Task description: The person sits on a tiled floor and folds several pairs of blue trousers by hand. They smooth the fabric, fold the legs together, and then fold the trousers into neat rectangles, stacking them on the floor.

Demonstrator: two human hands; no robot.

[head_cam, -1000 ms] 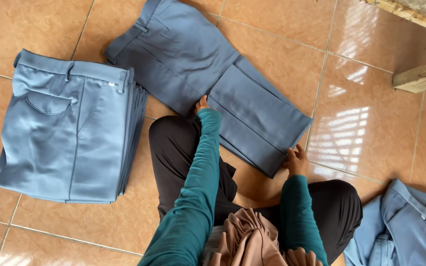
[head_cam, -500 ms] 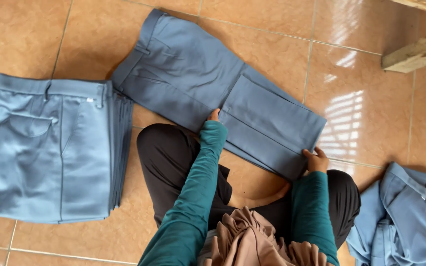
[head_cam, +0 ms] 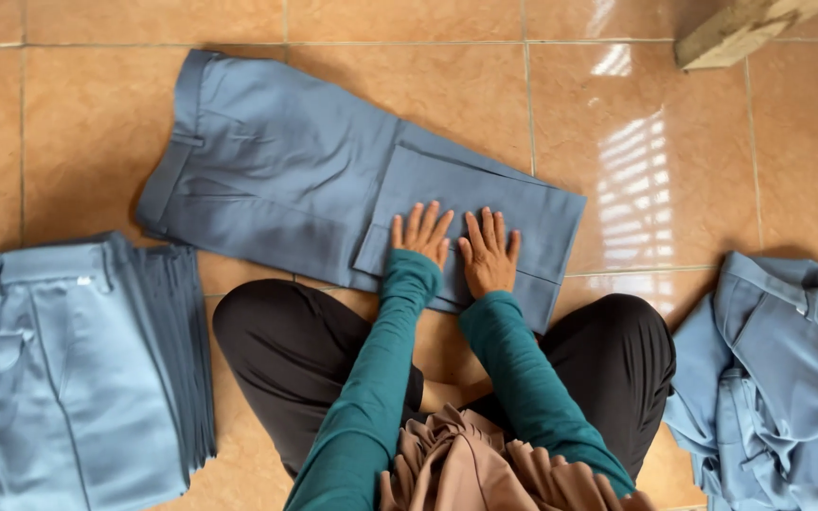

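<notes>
A pair of grey-blue trousers (head_cam: 276, 180) lies on the tiled floor in front of me, its leg end folded back over itself. My left hand (head_cam: 421, 234) and my right hand (head_cam: 489, 251) lie flat side by side on that folded flap (head_cam: 513, 203), fingers spread, pressing down. Neither hand grips anything. Both arms wear teal sleeves. My legs in black trousers are crossed below the hands.
A stack of folded grey-blue trousers (head_cam: 59, 369) sits at the left. A loose heap of the same blue garments (head_cam: 778, 369) lies at the right. A wooden piece (head_cam: 736, 28) rests on the floor tiles (head_cam: 674, 161) at top right.
The trouser leg end has been folded back over the legs. Both hands moved from the edges to the middle and now lie flat on the fold. The camera view shifted.
</notes>
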